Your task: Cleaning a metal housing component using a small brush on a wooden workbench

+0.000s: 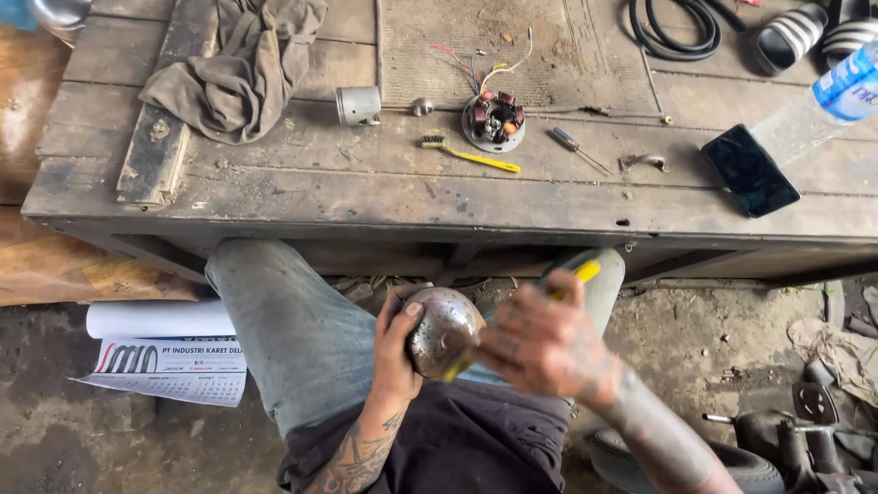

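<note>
My left hand [398, 343] grips a round, shiny metal bowl-shaped part [444, 331] over my lap. My right hand [544, 346] is closed around a tool with a yellow and black handle [576, 269], whose tip reaches the metal part; the hand is blurred. I sit with my knees under the edge of a worn wooden bench [384, 197]. On the bench lie a round wound coil plate with coloured wires [494, 121], a yellow-handled brush [471, 155], a small screwdriver [578, 149] and a metal piston [358, 105].
A grey rag [242, 64] lies at the bench's left. A black phone [750, 169] and a plastic bottle [823, 101] lie at the right, with black hose [672, 32] and sandals [805, 35] behind. A paper calendar [169, 352] lies on the ground left.
</note>
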